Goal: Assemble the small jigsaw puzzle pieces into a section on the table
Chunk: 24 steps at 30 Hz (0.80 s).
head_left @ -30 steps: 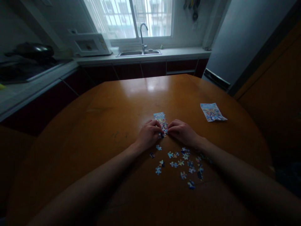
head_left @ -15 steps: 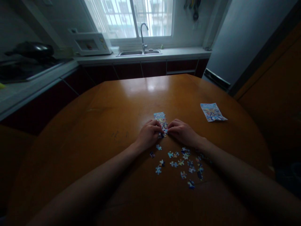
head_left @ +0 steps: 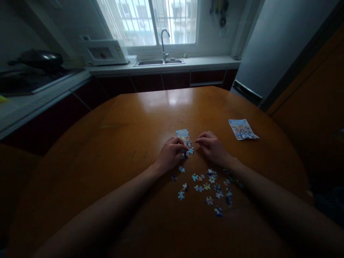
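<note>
A narrow strip of joined jigsaw pieces (head_left: pixel 184 137) lies mid-table on the round wooden table (head_left: pixel 134 129). My left hand (head_left: pixel 170 154) rests at the strip's near left edge, fingertips pressing on its lower end. My right hand (head_left: pixel 212 147) hovers just right of the strip, fingers curled loosely, a small gap between it and the pieces; it holds nothing that I can see. Several loose jigsaw pieces (head_left: pixel 206 186) are scattered on the table nearer to me, under and between my forearms.
A printed picture card (head_left: pixel 243 129) lies flat to the right. Beyond the table runs a counter with a sink and tap (head_left: pixel 163 53), a white microwave (head_left: pixel 103 53) and a dark pan (head_left: pixel 40 59) on the hob. A grey fridge (head_left: pixel 268 53) stands right.
My right hand has drawn back from the strip's lower end, up and slightly right. My left hand stays on the strip. The view has shifted down a little.
</note>
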Tool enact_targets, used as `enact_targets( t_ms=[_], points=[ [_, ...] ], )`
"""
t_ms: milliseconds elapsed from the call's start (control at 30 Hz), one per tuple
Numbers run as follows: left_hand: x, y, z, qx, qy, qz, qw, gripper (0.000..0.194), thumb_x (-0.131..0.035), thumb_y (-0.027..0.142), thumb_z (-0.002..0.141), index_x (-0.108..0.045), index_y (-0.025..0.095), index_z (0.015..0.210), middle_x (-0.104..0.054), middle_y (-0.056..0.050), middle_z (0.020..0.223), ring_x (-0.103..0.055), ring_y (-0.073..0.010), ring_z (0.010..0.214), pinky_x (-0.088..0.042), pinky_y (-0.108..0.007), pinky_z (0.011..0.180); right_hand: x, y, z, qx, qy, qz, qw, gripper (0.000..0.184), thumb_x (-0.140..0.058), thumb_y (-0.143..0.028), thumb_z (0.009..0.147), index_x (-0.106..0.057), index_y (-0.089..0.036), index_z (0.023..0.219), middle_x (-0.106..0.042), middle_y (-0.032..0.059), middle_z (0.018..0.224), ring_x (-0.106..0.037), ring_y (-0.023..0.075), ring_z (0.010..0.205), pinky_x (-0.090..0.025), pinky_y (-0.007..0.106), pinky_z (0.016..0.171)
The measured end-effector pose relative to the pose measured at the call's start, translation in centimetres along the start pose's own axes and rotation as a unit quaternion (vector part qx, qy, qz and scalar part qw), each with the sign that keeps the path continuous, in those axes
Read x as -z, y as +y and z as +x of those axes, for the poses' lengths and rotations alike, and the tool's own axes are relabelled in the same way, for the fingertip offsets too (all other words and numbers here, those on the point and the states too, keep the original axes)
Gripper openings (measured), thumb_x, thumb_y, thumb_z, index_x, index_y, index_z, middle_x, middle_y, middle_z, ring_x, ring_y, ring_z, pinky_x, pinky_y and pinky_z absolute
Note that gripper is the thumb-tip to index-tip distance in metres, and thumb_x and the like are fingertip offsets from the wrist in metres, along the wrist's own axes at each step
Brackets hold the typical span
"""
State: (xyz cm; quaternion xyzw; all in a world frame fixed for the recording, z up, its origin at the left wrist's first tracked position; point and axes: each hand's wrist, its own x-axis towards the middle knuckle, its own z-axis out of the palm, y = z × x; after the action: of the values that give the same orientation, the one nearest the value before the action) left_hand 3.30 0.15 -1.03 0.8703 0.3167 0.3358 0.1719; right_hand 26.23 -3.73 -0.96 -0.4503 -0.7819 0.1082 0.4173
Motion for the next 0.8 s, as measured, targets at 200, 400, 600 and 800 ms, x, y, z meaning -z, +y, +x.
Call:
enact_targets(
  t_ms=[200, 400, 600, 800],
  points=[
    [-0.03, -0.1, -0.08, -0.017, -0.018, 0.01, 1.0, 0.037, -0.059, 0.0, 0.081, -0.08, 0.029, 0.089, -0.067, -0.004, 0.091, -0.057, -0.0208, 0.092, -0.05, -0.038, 0.084, -0.24, -0.32, -0.32, 0.005, -0.048, -0.001, 0.999, 0.011, -0.069, -0.014, 0.087, -0.077, -0.022, 0.086, -0.065, 0.007, 0.094, -0.057, 0.0216, 0.093, -0.049, 0.037, 0.08],
    [0.03, 0.1, -0.08, -0.025, -0.043, 0.015, 0.999, 0.042, -0.058, -0.001, 0.082, -0.08, 0.032, 0.095, -0.066, -0.004, 0.093, -0.056, -0.0212, 0.094, -0.05, -0.038, 0.084, -0.59, -0.78, -0.4, 0.018, -0.077, -0.008, 0.997, 0.022, -0.064, -0.006, 0.086, -0.078, -0.023, 0.085, -0.064, 0.0062, 0.094, -0.057, 0.0204, 0.092, -0.049, 0.036, 0.08],
    [0.04, -0.01, -0.04, -0.018, -0.052, 0.013, 0.998, 0.045, -0.059, -0.004, 0.079, -0.08, 0.032, 0.096, -0.066, -0.004, 0.095, -0.056, -0.0213, 0.095, -0.05, -0.039, 0.085, -0.73, -0.7, -0.43, 0.009, -0.08, 0.004, 0.997, 0.028, -0.062, 0.001, 0.082, -0.077, -0.022, 0.084, -0.064, 0.0061, 0.092, -0.057, 0.0198, 0.091, -0.049, 0.035, 0.08],
    [0.01, 0.04, -0.09, -0.004, -0.055, 0.032, 0.998, 0.049, -0.058, -0.006, 0.078, -0.08, 0.034, 0.096, -0.066, -0.003, 0.098, -0.055, -0.0211, 0.097, -0.05, -0.038, 0.089, -0.69, -0.78, -0.44, -0.004, -0.085, 0.006, 0.996, 0.025, -0.063, -0.001, 0.082, -0.077, -0.021, 0.082, -0.063, 0.0056, 0.09, -0.057, 0.0193, 0.089, -0.048, 0.033, 0.079]
  ],
)
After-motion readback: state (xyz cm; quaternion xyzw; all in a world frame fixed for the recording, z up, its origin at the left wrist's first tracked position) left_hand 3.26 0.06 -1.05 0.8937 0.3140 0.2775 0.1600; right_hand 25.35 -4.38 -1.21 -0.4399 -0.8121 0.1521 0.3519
